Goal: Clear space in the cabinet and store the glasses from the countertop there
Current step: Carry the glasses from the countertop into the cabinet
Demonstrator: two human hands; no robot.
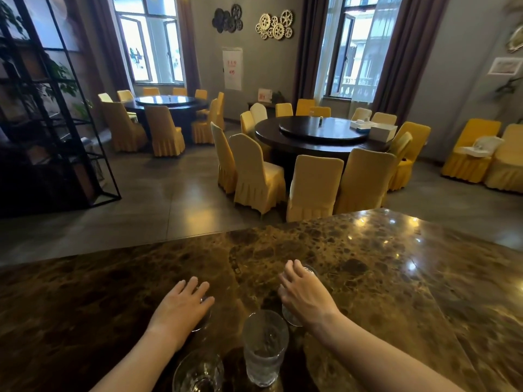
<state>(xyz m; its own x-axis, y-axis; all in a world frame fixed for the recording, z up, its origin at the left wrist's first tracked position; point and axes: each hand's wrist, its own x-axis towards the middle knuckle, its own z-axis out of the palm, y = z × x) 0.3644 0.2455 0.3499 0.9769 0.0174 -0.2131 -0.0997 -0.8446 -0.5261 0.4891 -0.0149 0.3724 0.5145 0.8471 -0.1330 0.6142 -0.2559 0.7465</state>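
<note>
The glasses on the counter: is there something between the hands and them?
No. The left hand already lies over one glass, and the right hand covers two more. A tall glass and another glass stand free, nearer the person. The cabinet is not in view.

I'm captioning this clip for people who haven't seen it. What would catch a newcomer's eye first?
Two bare hands lie on clear glasses on the dark marble countertop: the left hand covers one, the right hand spreads over others. A tall ribbed glass stands between the forearms. Beyond, yellow-covered chairs ring a round dark table.
</note>
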